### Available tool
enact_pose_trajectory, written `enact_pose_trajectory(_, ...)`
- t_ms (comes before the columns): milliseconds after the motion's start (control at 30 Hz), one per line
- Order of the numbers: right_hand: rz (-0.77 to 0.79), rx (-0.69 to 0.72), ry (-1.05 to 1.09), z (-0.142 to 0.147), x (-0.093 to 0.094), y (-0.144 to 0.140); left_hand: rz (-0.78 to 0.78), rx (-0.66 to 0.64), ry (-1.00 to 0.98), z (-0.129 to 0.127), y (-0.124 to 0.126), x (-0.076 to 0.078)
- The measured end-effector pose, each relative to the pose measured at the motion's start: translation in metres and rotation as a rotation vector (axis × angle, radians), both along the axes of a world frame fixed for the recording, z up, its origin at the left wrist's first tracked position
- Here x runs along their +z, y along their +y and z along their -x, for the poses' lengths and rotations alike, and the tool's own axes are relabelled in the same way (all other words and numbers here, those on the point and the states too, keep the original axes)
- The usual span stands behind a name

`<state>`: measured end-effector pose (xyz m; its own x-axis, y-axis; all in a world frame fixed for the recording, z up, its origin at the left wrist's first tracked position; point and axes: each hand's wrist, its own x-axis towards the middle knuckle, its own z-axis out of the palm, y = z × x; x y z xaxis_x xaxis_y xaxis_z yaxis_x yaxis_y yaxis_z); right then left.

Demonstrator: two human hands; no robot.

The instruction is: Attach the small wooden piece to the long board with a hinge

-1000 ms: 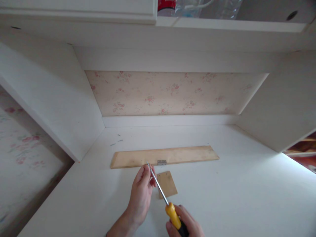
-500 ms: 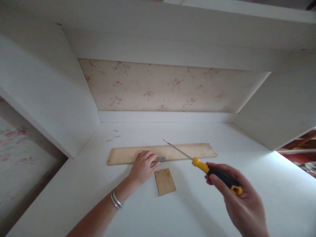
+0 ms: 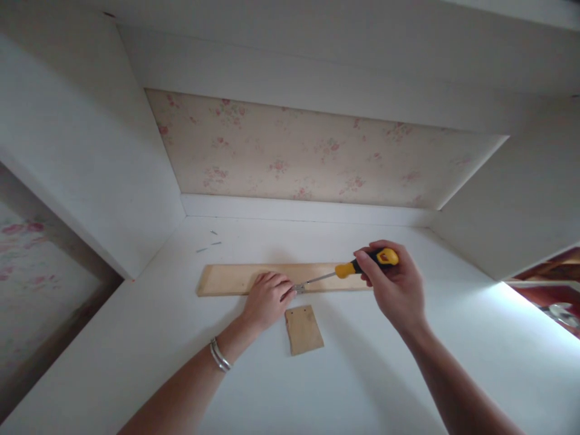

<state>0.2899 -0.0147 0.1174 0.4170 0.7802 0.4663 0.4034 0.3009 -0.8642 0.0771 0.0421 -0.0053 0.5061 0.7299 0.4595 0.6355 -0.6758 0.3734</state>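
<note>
A long, pale wooden board (image 3: 226, 280) lies across the white surface. At its near edge, a small metal hinge (image 3: 299, 289) sits against the wood. My left hand (image 3: 268, 300) rests on the board, fingers together and closed on the hinge's left side; the fingertips partly cover it. In my right hand (image 3: 401, 293) is a yellow-and-black screwdriver (image 3: 347, 270), gripped by its handle. Its shaft slants left and down, with the tip at the hinge. Whether the tip sits in a screw is too small to tell. Just nearer lies a small wooden piece (image 3: 304, 330) with two holes.
Several thin screws, one of them a screw (image 3: 216, 243) near the middle of the group, lie behind the board's left end. White panels (image 3: 90, 145) enclose the surface at both sides and overhead. Floral wallpaper (image 3: 281, 151) shows through the back opening.
My right hand has moved left and away from me, bringing the screwdriver tip down to the hinge. My left fingers have drawn together beside the hinge. The view has tilted slightly.
</note>
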Motion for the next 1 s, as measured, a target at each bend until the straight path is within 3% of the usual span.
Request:
enact_pose_trajectory(433,0.14,0.024,-0.269,0.003,0.008,0.017,-0.005,-0.015,-0.007,0.001,-0.001,0.002)
enact_pose_trajectory(633,0.179,0.099,-0.464,0.018,0.025,0.026,-0.01,-0.013,0.0,0.0,-0.002,0.002)
enact_pose_trajectory(867,0.176,0.263,-0.797,0.038,0.046,0.035,-0.023,-0.013,-0.002,0.001,0.0,0.0)
enact_pose_trajectory(1000,0.132,0.427,-1.098,0.036,0.068,0.042,-0.024,-0.002,-0.009,0.001,0.0,-0.001)
